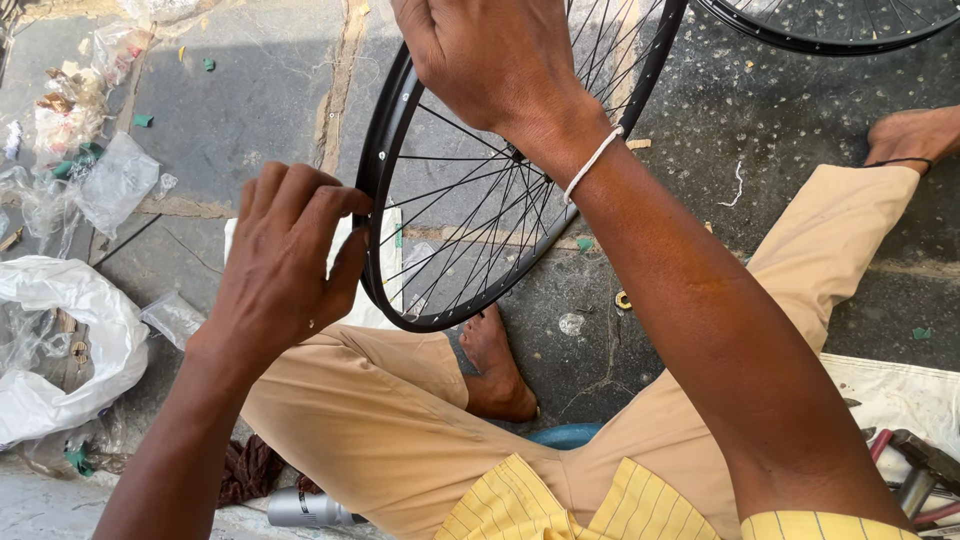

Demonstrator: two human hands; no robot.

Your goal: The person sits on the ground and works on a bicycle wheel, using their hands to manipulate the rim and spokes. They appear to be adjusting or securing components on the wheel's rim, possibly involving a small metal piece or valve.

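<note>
The left hand (285,265) is raised, wrist bent, its fingers (345,205) pinched on the rim of the black spoked wheel (385,170), which stands on the floor. The right hand (490,60) reaches forward, fingers curled over the wheel's upper part.

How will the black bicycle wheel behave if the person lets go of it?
The bicycle wheel stands on its thin rim, so it would probably roll or tip over. It looks stiff, and fairly light with its thin spokes. The left hand pinches the rim; the right hand steadies it.

2 black spoked wheels (470,215) (830,25), 2 hands (285,265) (490,60), 2 bare feet (495,370) (915,135), 1 silver can (305,508).
</note>
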